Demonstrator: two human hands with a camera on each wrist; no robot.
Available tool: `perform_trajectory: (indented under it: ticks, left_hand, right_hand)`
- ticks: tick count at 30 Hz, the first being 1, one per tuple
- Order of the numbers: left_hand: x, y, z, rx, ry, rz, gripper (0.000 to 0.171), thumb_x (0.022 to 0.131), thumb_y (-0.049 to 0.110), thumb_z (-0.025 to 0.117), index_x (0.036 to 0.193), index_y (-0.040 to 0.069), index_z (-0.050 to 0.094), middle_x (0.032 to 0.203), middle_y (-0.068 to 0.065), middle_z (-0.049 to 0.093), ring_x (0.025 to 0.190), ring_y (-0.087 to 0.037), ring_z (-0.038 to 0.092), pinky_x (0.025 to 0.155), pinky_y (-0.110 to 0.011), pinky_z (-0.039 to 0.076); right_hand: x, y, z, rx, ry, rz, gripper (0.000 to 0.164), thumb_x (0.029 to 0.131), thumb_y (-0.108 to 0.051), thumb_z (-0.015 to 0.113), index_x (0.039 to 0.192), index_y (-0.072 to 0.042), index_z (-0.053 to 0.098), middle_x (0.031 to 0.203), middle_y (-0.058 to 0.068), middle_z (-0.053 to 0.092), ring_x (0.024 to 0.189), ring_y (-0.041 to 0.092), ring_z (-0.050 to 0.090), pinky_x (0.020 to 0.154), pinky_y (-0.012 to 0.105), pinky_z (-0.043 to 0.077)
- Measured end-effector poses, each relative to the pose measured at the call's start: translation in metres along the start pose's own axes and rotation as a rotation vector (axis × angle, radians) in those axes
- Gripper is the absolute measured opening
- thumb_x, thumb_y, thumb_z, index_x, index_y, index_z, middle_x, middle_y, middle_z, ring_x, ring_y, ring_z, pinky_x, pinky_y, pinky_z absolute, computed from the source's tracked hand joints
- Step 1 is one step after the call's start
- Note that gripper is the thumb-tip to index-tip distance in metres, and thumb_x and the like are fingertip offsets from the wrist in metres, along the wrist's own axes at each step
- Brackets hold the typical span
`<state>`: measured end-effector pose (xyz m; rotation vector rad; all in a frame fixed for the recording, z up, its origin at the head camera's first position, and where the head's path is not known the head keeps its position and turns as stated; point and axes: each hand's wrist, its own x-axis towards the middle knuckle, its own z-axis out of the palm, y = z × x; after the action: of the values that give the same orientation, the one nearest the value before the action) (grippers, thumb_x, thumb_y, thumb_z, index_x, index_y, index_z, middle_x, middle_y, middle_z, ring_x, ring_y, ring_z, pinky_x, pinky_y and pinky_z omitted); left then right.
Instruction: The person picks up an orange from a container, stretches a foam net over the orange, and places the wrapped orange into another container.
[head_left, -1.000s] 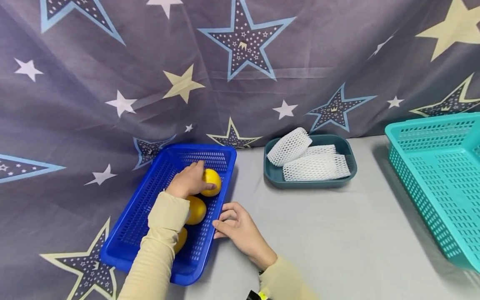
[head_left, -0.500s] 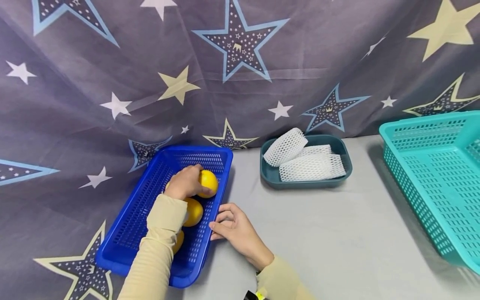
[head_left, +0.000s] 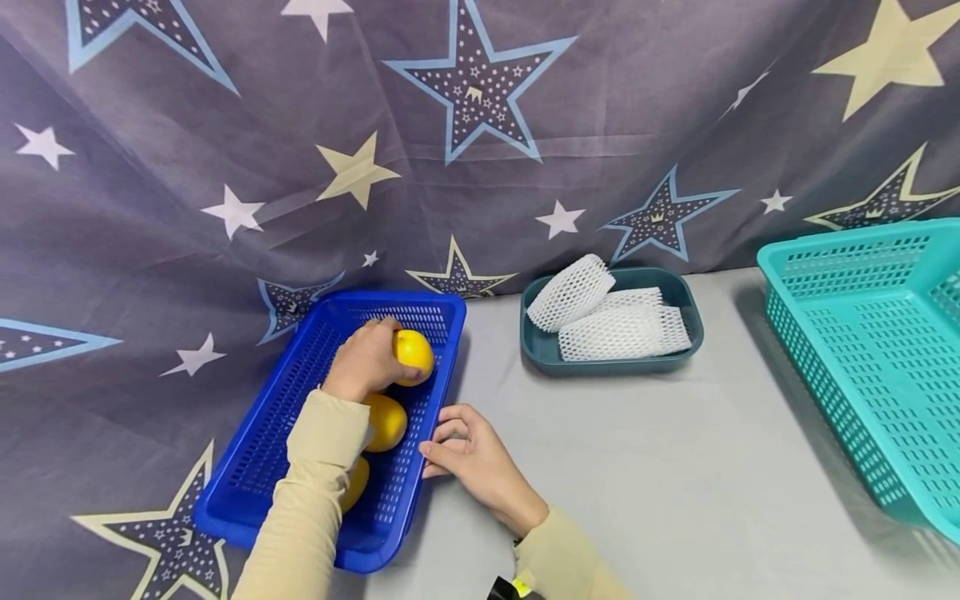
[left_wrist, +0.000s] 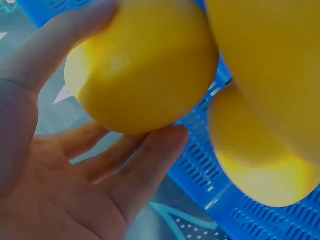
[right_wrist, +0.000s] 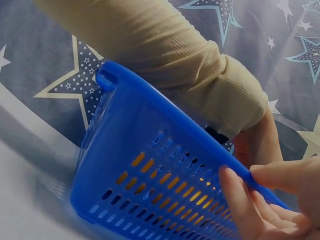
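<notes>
In the blue basket point(head_left: 247, 500), my left hand point(head_left: 365, 358) grips a smooth, rounded yellow fruit point(head_left: 415, 357) near the back end. The left wrist view has its thumb on one side of this fruit point(left_wrist: 145, 70) and the curled fingertips point(left_wrist: 172, 137) on the other. Two more yellow fruits lie nearer the front: one point(head_left: 386, 422) just below the hand, another point(head_left: 356, 483) partly behind the sleeve. My right hand point(head_left: 476, 458) pinches the basket's right rim, thumb on top and fingers against the outer wall, as the right wrist view shows.
A dark teal tray point(head_left: 540, 362) holds several white foam net sleeves point(head_left: 622, 333) behind and to the right. At the far right stands a turquoise basket point(head_left: 817, 400). A star-patterned cloth point(head_left: 420, 208) hangs behind the grey table point(head_left: 637, 467) and along its left.
The head view has shifted slightly. My left hand has moved the gripped fruit a little up and back in the frame. The right hand has stayed at the basket's rim.
</notes>
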<state>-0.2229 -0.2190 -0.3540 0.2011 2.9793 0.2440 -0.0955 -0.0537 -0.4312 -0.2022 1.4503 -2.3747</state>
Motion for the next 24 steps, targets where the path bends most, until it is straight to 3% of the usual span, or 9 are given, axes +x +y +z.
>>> perform_trajectory:
  ticks: [7, 10, 15, 19, 22, 24]
  left_hand:
    - [-0.012, 0.009, -0.015, -0.023, 0.075, 0.02, 0.08, 0.073, 0.039, 0.086, 0.133, -0.001, 0.052, 0.12, -0.024, 0.058, 0.092, -0.04, 0.06, 0.083, -0.055, 0.052]
    - [-0.017, 0.013, -0.022, -0.017, 0.111, 0.034, 0.079, 0.072, 0.039, 0.086, 0.132, -0.001, 0.053, 0.118, -0.023, 0.059, 0.088, -0.04, 0.061, 0.079, -0.055, 0.053]
    - [-0.028, 0.021, -0.032, -0.016, 0.16, 0.049, 0.079, 0.072, 0.041, 0.085, 0.133, 0.002, 0.053, 0.116, -0.021, 0.059, 0.087, -0.038, 0.061, 0.077, -0.054, 0.052]
    - [-0.038, 0.032, -0.04, -0.022, 0.19, 0.073, 0.078, 0.073, 0.043, 0.086, 0.133, 0.004, 0.054, 0.116, -0.019, 0.059, 0.089, -0.038, 0.061, 0.077, -0.054, 0.053]
    - [-0.047, 0.042, -0.044, -0.022, 0.221, 0.104, 0.077, 0.072, 0.042, 0.086, 0.131, 0.004, 0.055, 0.114, -0.019, 0.06, 0.088, -0.037, 0.062, 0.075, -0.054, 0.054]
    - [-0.053, 0.048, -0.044, -0.021, 0.239, 0.125, 0.076, 0.072, 0.042, 0.087, 0.13, 0.005, 0.056, 0.113, -0.018, 0.061, 0.086, -0.037, 0.063, 0.073, -0.054, 0.055]
  right_hand:
    - [0.0, 0.0, -0.001, -0.003, -0.007, 0.007, 0.035, 0.093, 0.004, 0.064, 0.122, 0.007, 0.044, 0.093, 0.008, 0.055, 0.072, 0.015, 0.068, 0.073, 0.036, 0.061]
    - [0.0, -0.001, -0.001, -0.052, -0.001, -0.01, 0.036, 0.093, 0.001, 0.065, 0.123, 0.006, 0.046, 0.094, 0.009, 0.056, 0.072, 0.018, 0.069, 0.075, 0.041, 0.061]
    - [0.002, -0.003, -0.005, -0.277, 0.05, -0.114, 0.037, 0.092, -0.009, 0.07, 0.122, 0.005, 0.051, 0.095, 0.015, 0.064, 0.075, 0.029, 0.072, 0.073, 0.044, 0.06]
    - [0.002, -0.008, -0.01, -0.473, 0.138, -0.191, 0.037, 0.093, -0.018, 0.071, 0.121, 0.0, 0.056, 0.096, 0.013, 0.067, 0.079, 0.028, 0.072, 0.067, 0.029, 0.059]
    - [0.001, -0.014, -0.015, -0.542, 0.202, -0.227, 0.038, 0.092, -0.023, 0.072, 0.121, -0.004, 0.057, 0.104, 0.012, 0.066, 0.088, 0.023, 0.069, 0.072, 0.024, 0.057]
    - [0.0, -0.017, -0.017, -0.556, 0.225, -0.264, 0.04, 0.091, -0.023, 0.073, 0.123, -0.005, 0.056, 0.112, 0.015, 0.062, 0.096, 0.023, 0.066, 0.079, 0.028, 0.058]
